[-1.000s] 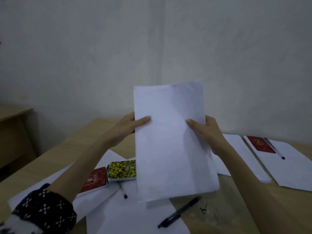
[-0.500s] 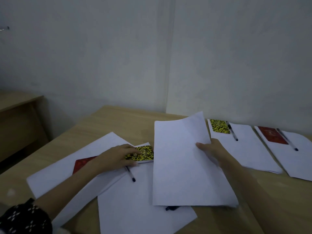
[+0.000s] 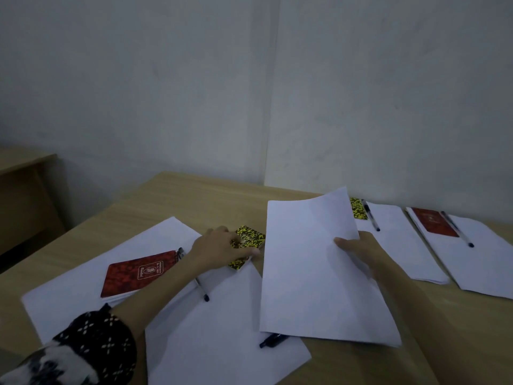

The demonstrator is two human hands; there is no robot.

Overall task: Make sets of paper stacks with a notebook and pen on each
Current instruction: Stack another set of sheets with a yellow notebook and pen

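Yellow notebook (image 3: 248,243) under left hand (image 3: 222,247); right hand (image 3: 361,252) grips paper stack (image 3: 316,273).

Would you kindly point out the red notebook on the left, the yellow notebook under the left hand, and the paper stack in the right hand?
Red notebook (image 3: 138,273), head view, cover centre.
Yellow notebook (image 3: 251,237), head view, exposed cover.
Paper stack (image 3: 311,273), head view, top sheet's middle.

The left hand (image 3: 222,247) reaches forward, palm down, fingers (image 3: 251,252) curled closed. The right hand (image 3: 361,252) is pinched shut, thumb on top.
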